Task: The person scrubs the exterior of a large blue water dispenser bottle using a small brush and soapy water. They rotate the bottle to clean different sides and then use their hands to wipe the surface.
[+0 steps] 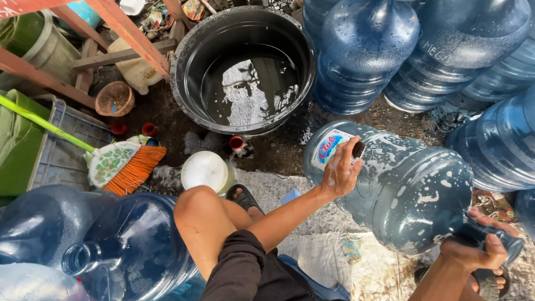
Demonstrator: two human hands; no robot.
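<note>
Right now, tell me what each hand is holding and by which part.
Right hand grips the soapy blue water jug by its neck. Left hand presses a small dark scrubber against the jug's side.

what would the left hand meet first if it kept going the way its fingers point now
Probably the wet dark ground beyond the soapy blue plastic water jug that the left hand scrubs, then the round black water tub; depth is unclear.

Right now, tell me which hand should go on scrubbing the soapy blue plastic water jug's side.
Left hand: it presses a dark scrubber on the jug's side. Right hand grips the neck.
</note>
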